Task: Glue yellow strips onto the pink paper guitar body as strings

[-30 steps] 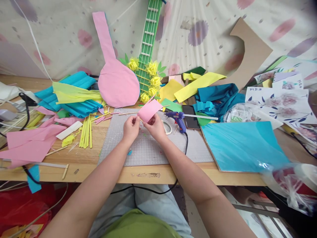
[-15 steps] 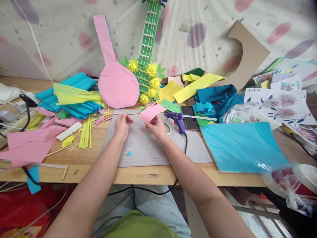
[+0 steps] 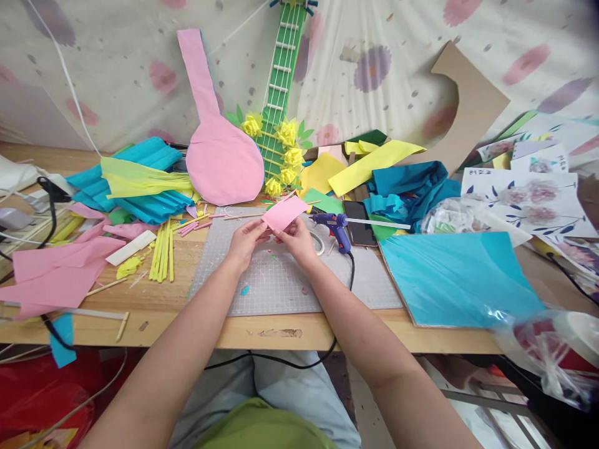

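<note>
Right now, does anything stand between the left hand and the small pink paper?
Nothing visible: the left hand is right at the pink paper's edge, and the right hand holds it. The glue gun lies right of both hands.

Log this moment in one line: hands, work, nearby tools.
right hand: holding pink paper | left hand: at its left edge | below: gray cutting mat | to the right: glue gun

A single view looks from the wearer's head, forward and down across the counter [image 3: 163, 305]. It sits above the lap [image 3: 299, 379], close over the forearms [image 3: 180, 343], and faces a patterned sheet [image 3: 355, 112] beyond.
</note>
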Demonstrator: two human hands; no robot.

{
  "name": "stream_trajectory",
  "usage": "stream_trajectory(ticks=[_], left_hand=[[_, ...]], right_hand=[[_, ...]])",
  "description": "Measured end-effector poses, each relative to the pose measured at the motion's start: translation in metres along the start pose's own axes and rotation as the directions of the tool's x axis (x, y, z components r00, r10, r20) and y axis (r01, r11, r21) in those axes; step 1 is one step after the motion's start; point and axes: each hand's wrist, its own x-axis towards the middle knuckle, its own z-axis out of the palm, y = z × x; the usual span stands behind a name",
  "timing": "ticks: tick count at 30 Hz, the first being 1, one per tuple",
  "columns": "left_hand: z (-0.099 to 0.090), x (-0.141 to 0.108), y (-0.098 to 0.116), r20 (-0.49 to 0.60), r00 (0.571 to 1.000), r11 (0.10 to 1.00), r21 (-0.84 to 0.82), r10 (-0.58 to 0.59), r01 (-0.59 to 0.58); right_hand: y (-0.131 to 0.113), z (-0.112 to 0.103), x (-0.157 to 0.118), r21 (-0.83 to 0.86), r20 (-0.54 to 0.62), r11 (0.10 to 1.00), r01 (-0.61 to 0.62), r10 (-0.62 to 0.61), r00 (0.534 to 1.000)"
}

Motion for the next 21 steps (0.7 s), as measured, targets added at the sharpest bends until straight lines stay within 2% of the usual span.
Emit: stream_trajectory(ticks=[7, 16, 21], left_hand=[[-0.0004, 0.0030, -0.0080, -0.065, 0.998, 0.999, -0.041, -0.003, 0.000], [0.0047, -0.0007, -0.0042, -0.114, 0.993, 1.000, -0.021, -0.005, 0.002], [0.0067, 0.0002, -0.0038, -0.163, 0.986, 0.999, -0.029, 0.037, -0.042]], right_hand=[[-0.0011, 0.0015, -0.0009, 0.017, 0.044, 0.999, -0.028, 0.027, 0.999], [-0.0029, 0.0036, -0.0043, 0.024, 0.061, 0.999, -0.040, 0.038, 0.997], [-0.0023, 0.0055, -0.0057, 0.023, 0.084, 0.999, -0.040, 0.038, 0.996]])
